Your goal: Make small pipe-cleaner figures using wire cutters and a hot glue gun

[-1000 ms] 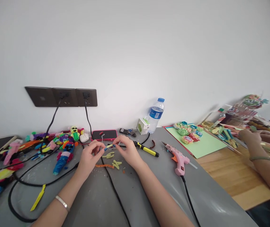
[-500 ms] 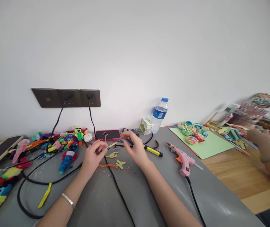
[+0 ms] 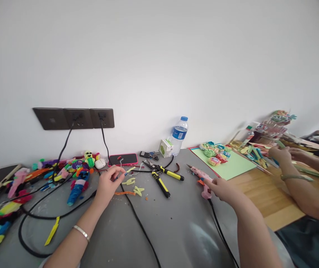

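Observation:
My left hand (image 3: pixel 111 183) is closed in a pinch on a short pale-yellow pipe cleaner piece (image 3: pixel 130 169). Below its fingertips lie bent yellow pipe cleaner pieces (image 3: pixel 129 181), a yellow star-like piece (image 3: pixel 138 191) and an orange pipe cleaner (image 3: pixel 124 193). Over to the right, my right hand (image 3: pixel 223 189) has its fingers on the pink hot glue gun (image 3: pixel 200 174), which lies on the grey table with its nozzle pointing away to the left. Part of the gun's handle is hidden behind the fingers. Between the hands rest yellow-and-black pliers (image 3: pixel 161 183) with spread handles.
Black cables (image 3: pixel 137 216) cross the table. Pipe cleaner figures (image 3: pixel 77 186) crowd the left side. A phone (image 3: pixel 123 159), small box (image 3: pixel 166 147) and water bottle (image 3: pixel 179 136) stand or lie near the wall. Flowers (image 3: pixel 214 153) sit on green paper (image 3: pixel 239 165). A co-worker's hands (image 3: pixel 282 154) are at far right.
My right hand has left the spot beside my left hand and moved right onto the glue gun, uncovering the pliers. My left hand keeps its pinch. The view has turned slightly right.

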`<state>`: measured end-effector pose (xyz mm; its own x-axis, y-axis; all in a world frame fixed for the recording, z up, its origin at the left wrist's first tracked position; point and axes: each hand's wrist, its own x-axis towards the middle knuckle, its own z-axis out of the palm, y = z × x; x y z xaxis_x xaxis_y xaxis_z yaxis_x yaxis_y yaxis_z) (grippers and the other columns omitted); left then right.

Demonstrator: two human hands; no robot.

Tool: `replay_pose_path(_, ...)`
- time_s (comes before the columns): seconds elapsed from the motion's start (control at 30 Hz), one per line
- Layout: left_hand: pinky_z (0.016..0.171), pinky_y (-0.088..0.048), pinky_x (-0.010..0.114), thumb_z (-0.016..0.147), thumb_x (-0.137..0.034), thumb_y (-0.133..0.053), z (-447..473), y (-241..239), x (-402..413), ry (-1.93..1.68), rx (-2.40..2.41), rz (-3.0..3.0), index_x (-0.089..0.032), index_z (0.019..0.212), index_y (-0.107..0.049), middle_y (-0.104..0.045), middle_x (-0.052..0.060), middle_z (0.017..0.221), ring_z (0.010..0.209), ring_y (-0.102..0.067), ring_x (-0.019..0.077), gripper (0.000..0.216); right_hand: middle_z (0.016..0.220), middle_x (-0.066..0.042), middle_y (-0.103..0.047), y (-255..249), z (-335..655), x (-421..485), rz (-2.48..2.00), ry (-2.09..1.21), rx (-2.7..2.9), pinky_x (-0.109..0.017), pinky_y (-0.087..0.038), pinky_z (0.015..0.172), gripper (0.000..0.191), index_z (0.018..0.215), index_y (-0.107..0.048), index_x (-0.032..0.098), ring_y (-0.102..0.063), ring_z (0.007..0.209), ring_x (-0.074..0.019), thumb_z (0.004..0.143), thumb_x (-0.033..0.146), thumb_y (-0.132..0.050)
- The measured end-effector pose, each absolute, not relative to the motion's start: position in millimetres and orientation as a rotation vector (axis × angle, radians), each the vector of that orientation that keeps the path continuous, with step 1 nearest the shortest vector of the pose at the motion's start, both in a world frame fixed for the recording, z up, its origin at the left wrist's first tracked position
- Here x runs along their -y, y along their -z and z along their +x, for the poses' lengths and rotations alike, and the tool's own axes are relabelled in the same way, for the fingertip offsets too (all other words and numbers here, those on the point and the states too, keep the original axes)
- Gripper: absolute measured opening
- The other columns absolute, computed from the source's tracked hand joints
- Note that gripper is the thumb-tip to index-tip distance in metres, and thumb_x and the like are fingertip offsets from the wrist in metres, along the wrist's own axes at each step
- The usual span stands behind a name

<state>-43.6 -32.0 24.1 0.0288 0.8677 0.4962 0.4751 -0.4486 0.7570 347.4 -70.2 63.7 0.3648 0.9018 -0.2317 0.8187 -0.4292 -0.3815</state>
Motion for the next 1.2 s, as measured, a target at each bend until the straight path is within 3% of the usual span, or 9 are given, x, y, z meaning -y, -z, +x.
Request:
replay_pose_path(0.23, 0.057, -0.034, 0.023, 0.08, -0.026, -0.056, -43.4, -22.3, 32.6, -1.398, -1.35, 1.908, -0.02, 0.076, -0.063, -0.033, -0.006, 0.058, 0.054, -0.039, 0.0122, 0.01, 0.043, -0.004, -0.055, -19.5, 369.3, 76.3, -2.364, -0.705, 1.345, -0.031, -0.04, 0.046, 0.037, 0.045, -0.049, 0.024, -0.056, 0.043, -0.021, 0.072, 0.045, -0.063)
replay_pose_path(0.33, 0.056, -0.033, 0.023, 0.081, -0.026, -0.055, -43.2, -21.0, 32.2, -1.395, -1.352, 1.885, -0.02, 0.078, -0.063, -0.033, -0.006, 0.059, 0.054, -0.04, 0.012, 0.01, 0.048, -0.006, -0.061, -25.5, 370.7, 86.8, -2.082, -0.902, 1.085, -0.032, -0.04, 0.043, 0.031, 0.055, -0.056, 0.023, -0.057, 0.043, -0.0218, 0.07, 0.05, -0.062)
replay_pose_path(0.43, 0.056, -0.032, 0.023, 0.081, -0.025, -0.055, -43.5, -18.4, 31.0, -1.394, -1.357, 1.869, -0.02, 0.079, -0.063, -0.032, -0.006, 0.06, 0.054, -0.039, 0.0119, 0.01, 0.068, -0.01, -0.07, -33.4, 361.0, 94.0, -1.714, -0.88, 0.858, -0.031, -0.047, 0.047, 0.03, 0.066, -0.06, 0.02, -0.061, 0.051, -0.02, 0.063, 0.049, -0.067)
replay_pose_path(0.5, 0.056, -0.032, 0.023, 0.081, -0.025, -0.055, -43.6, -17.1, 30.5, -1.402, -1.358, 1.862, -0.02, 0.079, -0.063, -0.032, -0.006, 0.06, 0.054, -0.039, 0.0119, 0.009, 0.068, -0.008, -0.069, -39.0, 346.7, 94.2, -1.498, -0.811, 0.787, -0.029, -0.046, 0.047, 0.028, 0.068, -0.057, 0.021, -0.057, 0.049, -0.016, 0.062, 0.045, -0.068)
replay_pose_path(0.67, 0.057, -0.032, 0.023, 0.081, -0.025, -0.055, -43.1, -18.8, 31.4, -1.429, -1.376, 1.838, -0.02, 0.078, -0.062, -0.032, -0.006, 0.06, 0.055, -0.039, 0.012, 0.009, 0.055, -0.001, -0.061, -65.6, 291.6, 81.0, -1.312, -0.831, 0.987, -0.025, -0.032, 0.038, 0.023, 0.072, -0.05, 0.021, -0.041, 0.036, -0.0095, 0.073, 0.039, -0.063)
replay_pose_path(0.87, 0.057, -0.032, 0.022, 0.082, -0.028, -0.055, -46.5, -20.8, 32.0, -1.485, -1.449, 1.752, -0.019, 0.079, -0.062, -0.033, -0.006, 0.061, 0.056, -0.039, 0.0114, 0.012, 0.079, -0.007, -0.071, -102.7, 223.4, 45.8, -1.269, -1.148, 1.402, -0.023, -0.039, 0.048, 0.019, 0.088, -0.058, 0.017, -0.063, 0.063, -0.016, 0.074, 0.028, -0.062)
replay_pose_path(0.93, 0.057, -0.032, 0.022, 0.082, -0.029, -0.056, -49.0, -19.5, 30.9, -1.497, -1.481, 1.717, -0.019, 0.079, -0.062, -0.033, -0.006, 0.061, 0.056, -0.039, 0.0113, 0.012, 0.072, -0.002, -0.069, -102.2, 209.3, 32.5, -1.215, -1.275, 1.449, -0.022, -0.038, 0.047, 0.014, 0.085, -0.056, 0.018, -0.057, 0.052, -0.0118, 0.073, 0.025, -0.06)
replay_pose_path(1.03, 0.057, -0.031, 0.022, 0.081, -0.029, -0.057, -51.8, -17.4, 28.8, -1.511, -1.51, 1.671, -0.018, 0.079, -0.063, -0.033, -0.006, 0.061, 0.056, -0.039, 0.0111, 0.012, 0.047, 0.006, -0.049, -90.2, 199.3, 19.1, -1.182, -1.409, 1.425, -0.021, -0.026, 0.04, 0.012, 0.071, -0.049, 0.019, -0.04, 0.04, -0.0072, 0.07, 0.021, -0.061)
replay_pose_path(1.2, 0.057, -0.03, 0.022, 0.08, -0.029, -0.057, -52.3, -16.6, 27.7, -1.514, -1.517, 1.62, -0.018, 0.079, -0.063, -0.033, -0.006, 0.061, 0.056, -0.037, 0.011, 0.013, 0.051, 0.005, -0.044, -69.9, 202.1, 15.1, -0.919, -1.679, 1.213, -0.023, -0.023, 0.042, 0.022, 0.087, -0.06, 0.016, -0.038, 0.046, -0.0094, 0.076, 0.035, -0.063)
